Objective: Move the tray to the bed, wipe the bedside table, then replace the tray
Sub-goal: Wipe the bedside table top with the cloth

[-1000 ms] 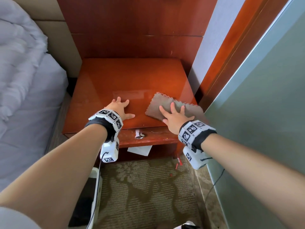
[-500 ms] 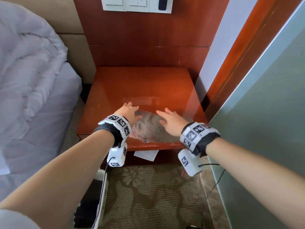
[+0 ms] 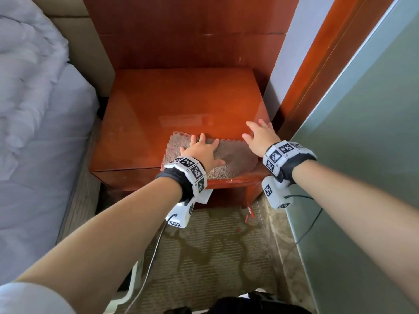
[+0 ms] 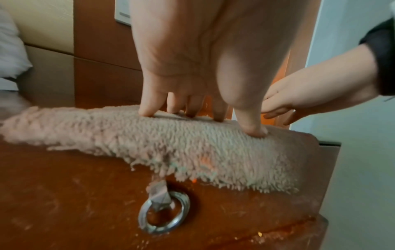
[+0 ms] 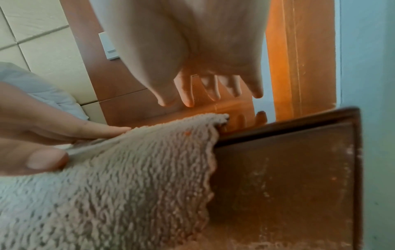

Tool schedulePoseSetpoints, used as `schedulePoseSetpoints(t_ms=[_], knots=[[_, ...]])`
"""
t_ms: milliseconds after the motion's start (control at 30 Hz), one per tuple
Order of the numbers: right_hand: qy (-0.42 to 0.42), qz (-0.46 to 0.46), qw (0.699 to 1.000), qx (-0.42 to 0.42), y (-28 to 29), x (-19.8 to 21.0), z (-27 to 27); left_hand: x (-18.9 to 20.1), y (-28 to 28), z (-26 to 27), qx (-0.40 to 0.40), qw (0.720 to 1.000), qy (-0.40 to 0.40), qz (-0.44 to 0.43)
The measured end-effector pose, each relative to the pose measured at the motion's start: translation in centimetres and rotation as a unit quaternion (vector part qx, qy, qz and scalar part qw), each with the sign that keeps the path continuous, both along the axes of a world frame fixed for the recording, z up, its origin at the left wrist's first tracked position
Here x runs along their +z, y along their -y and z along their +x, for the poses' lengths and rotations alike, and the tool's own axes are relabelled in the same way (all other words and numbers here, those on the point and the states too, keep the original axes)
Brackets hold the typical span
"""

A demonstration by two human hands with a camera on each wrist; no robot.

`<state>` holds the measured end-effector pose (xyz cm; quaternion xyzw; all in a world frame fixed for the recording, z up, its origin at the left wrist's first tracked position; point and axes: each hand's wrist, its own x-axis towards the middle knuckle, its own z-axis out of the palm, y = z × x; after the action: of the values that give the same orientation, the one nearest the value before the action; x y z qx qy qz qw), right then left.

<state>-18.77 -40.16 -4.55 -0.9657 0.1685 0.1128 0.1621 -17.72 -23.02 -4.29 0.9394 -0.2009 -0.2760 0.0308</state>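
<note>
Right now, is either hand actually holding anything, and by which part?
Nothing is gripped. The left hand presses flat on the cloth near its middle, fingers spread; the right hand hangs open, off the cloth.

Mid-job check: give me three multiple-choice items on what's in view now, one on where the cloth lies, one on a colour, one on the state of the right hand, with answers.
1. Where does the cloth lie?
A. on the bed
B. at the bedside table's front edge, hanging over it
C. on the carpet

2. What colour is the table top?
A. white
B. black
C. reddish-brown

3. How is the right hand?
A. open, fingers spread, off the cloth
B. gripping the cloth
C. pulling the drawer ring

Answers: 1 B, as both wrist views show it draped over the edge under the left hand; 2 C, as the head view shows glossy reddish wood; 3 A, as its straight fingers hold nothing.
</note>
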Motion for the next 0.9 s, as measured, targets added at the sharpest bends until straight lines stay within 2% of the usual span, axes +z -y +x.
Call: schedulePoseSetpoints(t_ms=[200,433,633,900], knots=[[0.005,-0.001,0.999,0.035,-1.7,0.0,0.8,0.0,-1.3,1.2,0.015,1.000,-0.004,-0.001],[-0.012,-0.003,0.999,0.033,-2.9,-0.1,1.1,0.0,-7.9,3.3,0.077,0.997,0.005,0.013],[-0.018,0.016,0.998,0.058,-6.3,0.0,1.6,-0.3,-13.5,3.9,0.132,0.991,0.014,0.036],[-0.027,-0.010,0.993,0.118,-10.1,0.2,2.6,0.0,-16.1,3.1,0.170,0.985,0.023,0.037]])
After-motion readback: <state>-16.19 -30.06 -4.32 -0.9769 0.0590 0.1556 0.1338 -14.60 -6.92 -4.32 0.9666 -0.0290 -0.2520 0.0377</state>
